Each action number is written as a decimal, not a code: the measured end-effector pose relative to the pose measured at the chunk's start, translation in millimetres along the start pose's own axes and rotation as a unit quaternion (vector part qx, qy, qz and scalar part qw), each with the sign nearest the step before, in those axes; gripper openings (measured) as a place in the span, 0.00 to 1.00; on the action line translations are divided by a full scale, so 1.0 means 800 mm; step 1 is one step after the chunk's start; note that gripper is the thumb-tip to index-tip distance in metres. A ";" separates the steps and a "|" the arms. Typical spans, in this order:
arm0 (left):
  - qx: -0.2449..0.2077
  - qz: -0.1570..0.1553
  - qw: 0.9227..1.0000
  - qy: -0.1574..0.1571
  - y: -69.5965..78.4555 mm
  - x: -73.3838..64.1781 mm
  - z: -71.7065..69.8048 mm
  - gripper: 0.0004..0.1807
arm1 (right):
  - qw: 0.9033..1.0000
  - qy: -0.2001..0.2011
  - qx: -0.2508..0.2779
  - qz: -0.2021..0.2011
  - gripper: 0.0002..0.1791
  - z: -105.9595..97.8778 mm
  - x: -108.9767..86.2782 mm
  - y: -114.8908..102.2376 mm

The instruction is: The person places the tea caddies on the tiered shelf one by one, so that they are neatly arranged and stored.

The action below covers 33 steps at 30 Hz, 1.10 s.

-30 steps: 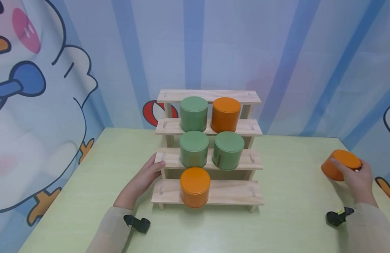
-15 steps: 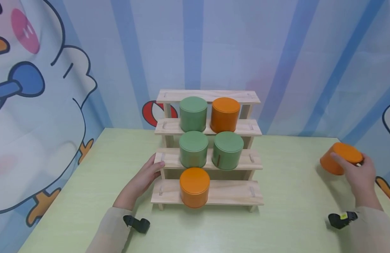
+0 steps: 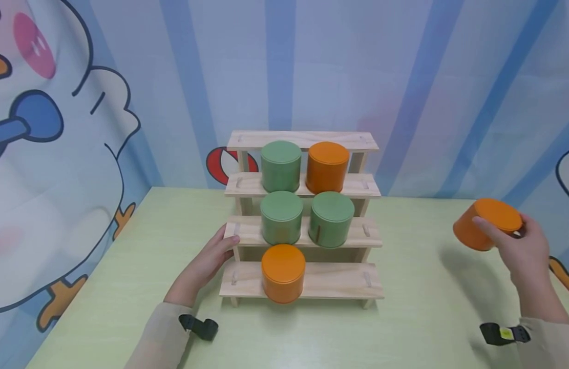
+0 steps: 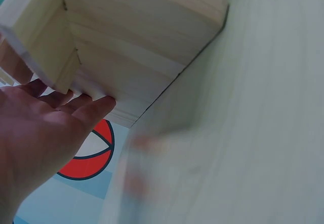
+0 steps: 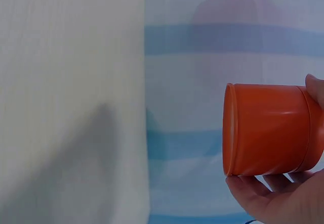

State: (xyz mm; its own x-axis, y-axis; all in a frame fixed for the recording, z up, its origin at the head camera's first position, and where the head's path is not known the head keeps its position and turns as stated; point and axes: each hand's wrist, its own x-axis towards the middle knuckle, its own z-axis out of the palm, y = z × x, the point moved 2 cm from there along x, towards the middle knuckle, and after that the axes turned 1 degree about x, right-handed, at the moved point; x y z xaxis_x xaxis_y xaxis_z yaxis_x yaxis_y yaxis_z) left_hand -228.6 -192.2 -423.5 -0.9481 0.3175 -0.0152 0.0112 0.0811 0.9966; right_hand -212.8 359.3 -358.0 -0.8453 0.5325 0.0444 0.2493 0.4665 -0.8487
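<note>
A wooden tiered rack (image 3: 339,279) stands mid-table with green tins and orange tins on its steps. My left hand (image 3: 210,259) holds the rack's left side, its thumb over the end of the second step from the bottom. In the left wrist view, the fingers (image 4: 93,110) lie against the rack's side. To the right, my right hand (image 3: 526,251) grips an orange tin (image 3: 484,225) between thumb and fingers, raised over the table with its shadow below. The right wrist view shows this tin (image 5: 268,128) lying across the palm side, fingers along one side and thumb opposite.
Green tins (image 3: 281,166) and an orange tin (image 3: 327,168) occupy the third step. Two green tins (image 3: 332,220) sit on the second, and an orange tin (image 3: 283,274) on the lowest. A printed curtain (image 3: 321,66) hangs behind the pale table (image 3: 418,318).
My right hand has lifted the orange tin off the table and shifted it slightly left and farther back. The left hand stays on the rack.
</note>
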 end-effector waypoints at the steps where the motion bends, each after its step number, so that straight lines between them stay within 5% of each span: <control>1: 0.000 0.000 1.000 0.000 0.000 0.000 0.000 0.37 | 1.000 -0.001 -0.003 -0.007 0.48 0.000 -0.004 -0.004; 13: 0.004 -0.003 1.000 0.000 0.001 0.000 0.001 0.37 | 0.997 -0.024 -0.004 -0.076 0.45 0.006 -0.058 -0.045; 23: 0.013 -0.004 1.000 0.003 0.003 -0.002 0.002 0.37 | 0.986 -0.110 0.054 -0.110 0.38 0.012 -0.090 -0.064; 33: 0.005 -0.004 1.000 0.003 0.003 -0.001 0.002 0.37 | 0.977 -0.151 0.051 -0.143 0.41 0.034 -0.129 -0.078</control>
State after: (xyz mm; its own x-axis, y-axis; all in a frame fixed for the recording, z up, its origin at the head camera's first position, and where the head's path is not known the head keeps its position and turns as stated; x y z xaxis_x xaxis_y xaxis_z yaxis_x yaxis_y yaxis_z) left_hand -227.5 -190.8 -421.2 -0.9499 0.3116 -0.0224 0.0073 0.0938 0.9956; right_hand -154.0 255.7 -324.1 -0.9782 0.1511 0.1425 -0.0523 0.4847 -0.8731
